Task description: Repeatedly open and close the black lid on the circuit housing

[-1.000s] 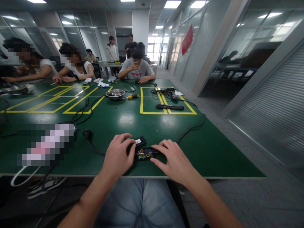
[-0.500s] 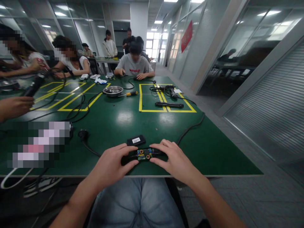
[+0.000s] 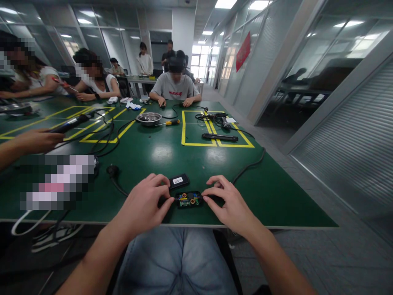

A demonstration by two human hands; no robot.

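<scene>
Cords (image 3: 251,164) either side of the circuit board (image 3: 188,200) are pinched by your left hand (image 3: 150,200) and right hand (image 3: 231,201), one each; the labelled lid (image 3: 179,180) lies just beyond.

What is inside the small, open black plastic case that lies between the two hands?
The open black plastic case holds a green circuit board with two copper-coloured ring coils. Whatever lies under the board is covered and cannot be seen.
</scene>
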